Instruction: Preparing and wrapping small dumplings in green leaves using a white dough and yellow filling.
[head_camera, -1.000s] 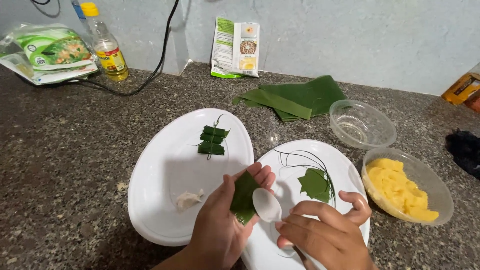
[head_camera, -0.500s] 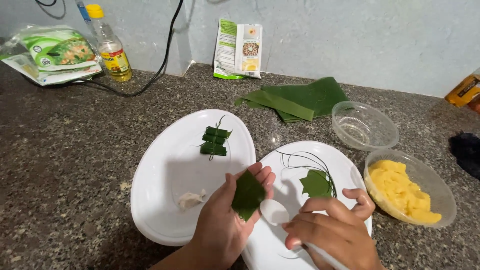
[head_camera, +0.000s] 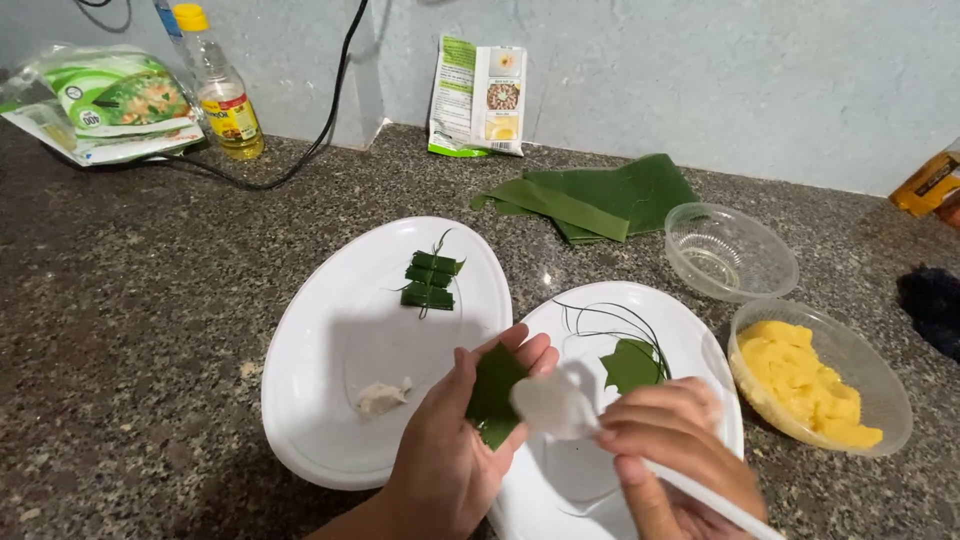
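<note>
Green leaf piece (head_camera: 494, 388): cupped in curled left hand (head_camera: 450, 450) above near edge of oval white plate (head_camera: 320, 370); judged thin, light, pliable, tear-prone, best supported from beneath. White plastic spoon (head_camera: 548, 405): pinched by right hand (head_camera: 665, 450) at handle, bowl touching leaf; judged light, rigid.

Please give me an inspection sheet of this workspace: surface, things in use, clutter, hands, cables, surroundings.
Surface: dark speckled counter.
Things in use: leaf piece in left hand; white spoon in right hand; two white plates, leaf parcels, yellow filling bowl.
Clutter: empty bowl, folded leaves, oil bottle, packets.
Hands: both holding.
Cables: black cable on counter.
Surroundings: pale wall.
</note>
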